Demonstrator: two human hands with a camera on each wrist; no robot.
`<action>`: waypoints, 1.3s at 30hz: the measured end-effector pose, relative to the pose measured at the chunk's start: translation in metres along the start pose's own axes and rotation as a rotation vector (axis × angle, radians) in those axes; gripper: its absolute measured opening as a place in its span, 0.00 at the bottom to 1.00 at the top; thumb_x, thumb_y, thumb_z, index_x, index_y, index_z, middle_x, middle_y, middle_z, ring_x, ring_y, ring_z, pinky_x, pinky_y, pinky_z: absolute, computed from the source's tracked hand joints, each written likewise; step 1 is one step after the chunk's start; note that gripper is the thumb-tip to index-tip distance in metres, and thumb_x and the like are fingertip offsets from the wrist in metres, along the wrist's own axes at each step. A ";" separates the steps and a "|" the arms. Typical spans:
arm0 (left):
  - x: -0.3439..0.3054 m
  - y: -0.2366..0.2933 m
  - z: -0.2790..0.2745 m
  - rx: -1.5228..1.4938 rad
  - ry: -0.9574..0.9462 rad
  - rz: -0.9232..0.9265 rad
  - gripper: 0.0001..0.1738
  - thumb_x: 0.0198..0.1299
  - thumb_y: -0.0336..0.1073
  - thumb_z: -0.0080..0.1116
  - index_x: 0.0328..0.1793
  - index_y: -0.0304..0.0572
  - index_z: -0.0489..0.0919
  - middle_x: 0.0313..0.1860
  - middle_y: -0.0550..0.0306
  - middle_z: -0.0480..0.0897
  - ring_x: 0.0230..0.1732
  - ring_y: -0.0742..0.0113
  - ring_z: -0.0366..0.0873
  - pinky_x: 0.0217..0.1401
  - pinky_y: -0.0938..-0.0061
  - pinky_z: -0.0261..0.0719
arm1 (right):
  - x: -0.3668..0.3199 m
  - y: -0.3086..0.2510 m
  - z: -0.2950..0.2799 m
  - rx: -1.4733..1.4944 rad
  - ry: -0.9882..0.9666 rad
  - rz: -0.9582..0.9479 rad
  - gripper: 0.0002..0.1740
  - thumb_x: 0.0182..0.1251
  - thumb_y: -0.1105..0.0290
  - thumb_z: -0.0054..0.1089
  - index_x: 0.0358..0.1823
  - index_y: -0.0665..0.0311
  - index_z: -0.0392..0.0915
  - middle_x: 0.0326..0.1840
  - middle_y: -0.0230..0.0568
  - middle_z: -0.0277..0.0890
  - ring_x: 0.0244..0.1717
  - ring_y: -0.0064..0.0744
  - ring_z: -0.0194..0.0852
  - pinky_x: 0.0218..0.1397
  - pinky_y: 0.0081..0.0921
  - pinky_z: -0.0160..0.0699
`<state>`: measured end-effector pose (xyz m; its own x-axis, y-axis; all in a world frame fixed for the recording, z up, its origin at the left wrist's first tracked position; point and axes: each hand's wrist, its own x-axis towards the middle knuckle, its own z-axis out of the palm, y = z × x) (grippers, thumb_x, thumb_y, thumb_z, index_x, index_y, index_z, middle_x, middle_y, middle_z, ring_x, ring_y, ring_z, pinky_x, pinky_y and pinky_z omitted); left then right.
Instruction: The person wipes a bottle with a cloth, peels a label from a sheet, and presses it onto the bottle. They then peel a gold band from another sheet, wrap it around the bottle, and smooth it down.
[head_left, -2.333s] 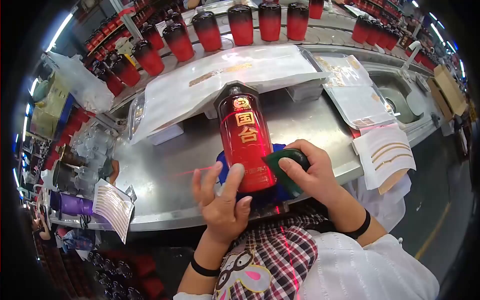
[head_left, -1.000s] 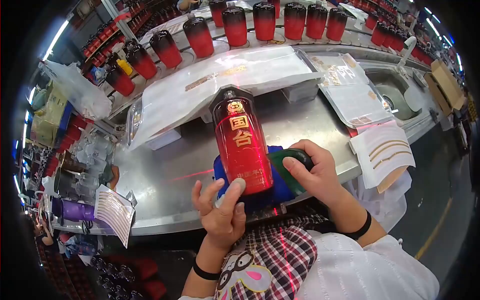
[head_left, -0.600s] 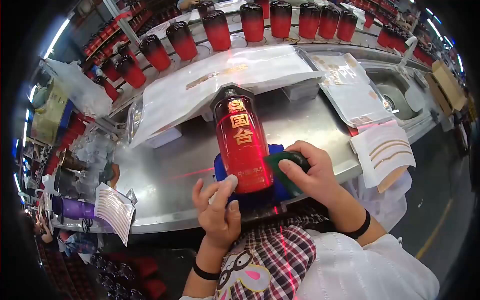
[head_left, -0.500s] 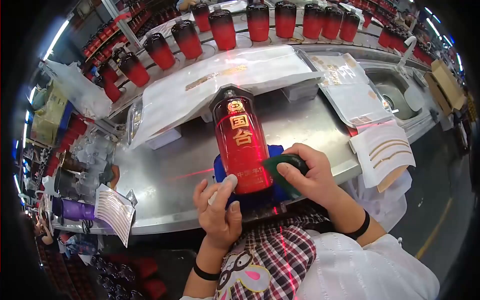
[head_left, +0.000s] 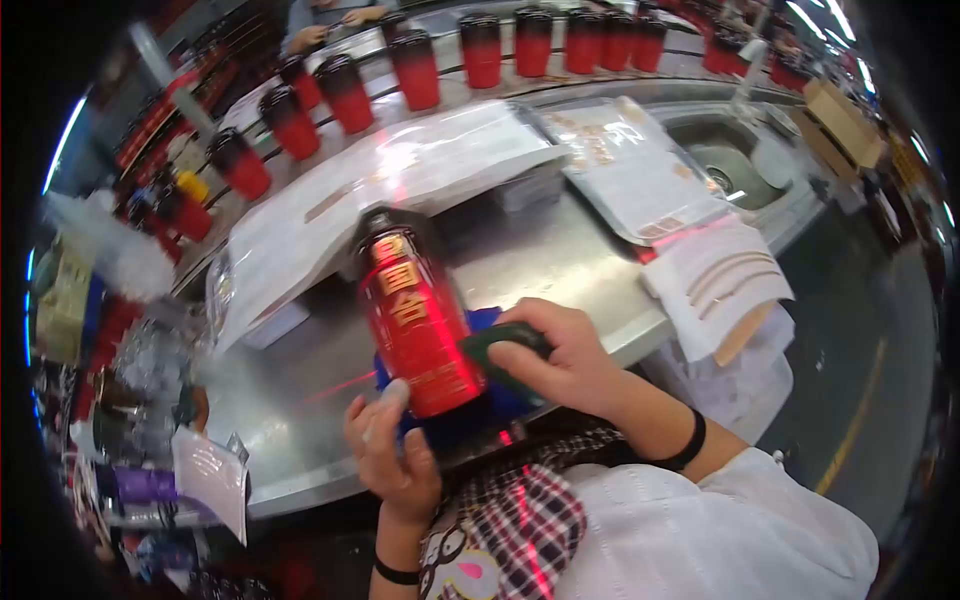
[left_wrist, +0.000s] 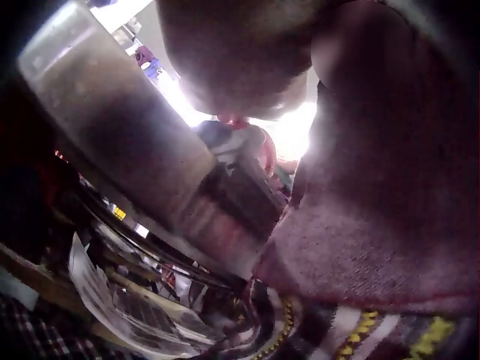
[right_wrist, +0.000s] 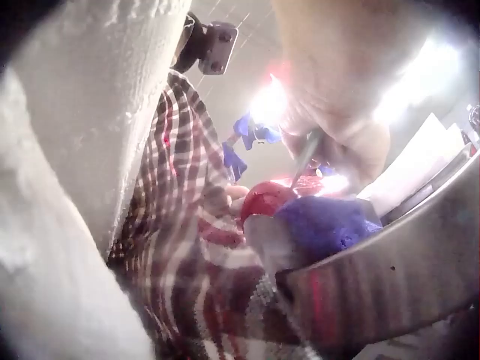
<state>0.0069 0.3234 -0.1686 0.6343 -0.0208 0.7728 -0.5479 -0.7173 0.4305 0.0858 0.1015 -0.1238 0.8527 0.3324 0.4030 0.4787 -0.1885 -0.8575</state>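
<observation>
A glossy red bottle [head_left: 415, 345] with a dark shoulder and gold characters lies with its neck away from me. Under its lower end is blue cloth [head_left: 484, 319]. My right hand [head_left: 560, 362] grips a green scraper [head_left: 503, 336] between thumb and fingers; its blade tip overlaps the bottle's lower right face. My left hand [head_left: 390, 462] has loosely bent fingers at the bottle's lower left edge, one tip covered in white. In the right wrist view, the round red bottle end [right_wrist: 267, 202] shows beside the cloth. Much of the left wrist view is dark.
Beyond the bottle, a white sheet [head_left: 290, 235] lies over low supports on the steel table [head_left: 300, 430]. Sheets of gold strips [head_left: 735, 280] hang at the right edge, near a sink [head_left: 720, 165]. More red bottles [head_left: 415, 70] stand in a row behind.
The head view has swung, so the table and bottle appear further left and lower. The scraper was beside the bottle's right edge a second ago and now overlaps its face; both hands stay at the bottle.
</observation>
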 end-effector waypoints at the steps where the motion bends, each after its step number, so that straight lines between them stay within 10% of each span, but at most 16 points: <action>1: 0.002 0.002 0.000 0.030 0.004 -0.016 0.19 0.72 0.36 0.49 0.63 0.31 0.73 0.56 0.42 0.82 0.58 0.47 0.79 0.72 0.49 0.65 | 0.000 0.000 -0.003 -0.005 -0.002 -0.014 0.11 0.67 0.69 0.65 0.45 0.68 0.78 0.32 0.36 0.79 0.31 0.20 0.74 0.35 0.22 0.73; 7: -0.001 -0.003 0.012 -0.104 0.048 -0.175 0.24 0.75 0.39 0.45 0.68 0.27 0.68 0.62 0.38 0.78 0.66 0.45 0.73 0.76 0.52 0.62 | -0.010 0.008 -0.044 -0.206 0.046 -0.143 0.19 0.65 0.78 0.56 0.59 0.67 0.73 0.56 0.55 0.77 0.53 0.53 0.76 0.56 0.41 0.75; 10: -0.002 -0.004 0.014 -0.185 0.057 -0.216 0.24 0.75 0.38 0.44 0.70 0.26 0.66 0.65 0.38 0.75 0.68 0.47 0.71 0.76 0.54 0.62 | -0.022 0.021 -0.087 -0.493 0.086 -0.255 0.20 0.60 0.86 0.53 0.54 0.66 0.78 0.69 0.54 0.71 0.68 0.52 0.67 0.69 0.37 0.68; 19: 0.001 -0.002 0.015 -0.239 0.050 -0.258 0.24 0.75 0.37 0.42 0.70 0.26 0.64 0.69 0.37 0.71 0.70 0.47 0.70 0.77 0.56 0.62 | -0.101 0.065 -0.223 -1.280 0.253 0.458 0.19 0.56 0.80 0.54 0.49 0.62 0.85 0.67 0.48 0.72 0.68 0.52 0.67 0.68 0.40 0.72; 25: -0.002 -0.005 0.017 -0.232 0.055 -0.256 0.24 0.73 0.35 0.43 0.70 0.26 0.65 0.67 0.38 0.73 0.69 0.47 0.70 0.76 0.56 0.62 | -0.088 0.091 -0.246 -1.233 0.116 0.142 0.19 0.61 0.76 0.54 0.53 0.63 0.83 0.65 0.50 0.73 0.66 0.52 0.69 0.67 0.40 0.73; 39: 0.009 0.001 0.014 -0.023 -0.153 -0.298 0.44 0.67 0.53 0.59 0.77 0.27 0.58 0.75 0.36 0.64 0.74 0.42 0.63 0.77 0.55 0.58 | -0.071 0.095 -0.249 -1.097 0.153 0.288 0.15 0.68 0.74 0.52 0.53 0.67 0.80 0.58 0.58 0.76 0.60 0.56 0.73 0.61 0.41 0.75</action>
<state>0.0195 0.3129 -0.1678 0.8419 0.0817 0.5335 -0.3376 -0.6914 0.6387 0.1227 -0.1698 -0.1546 0.9409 0.0443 0.3358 0.1219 -0.9693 -0.2136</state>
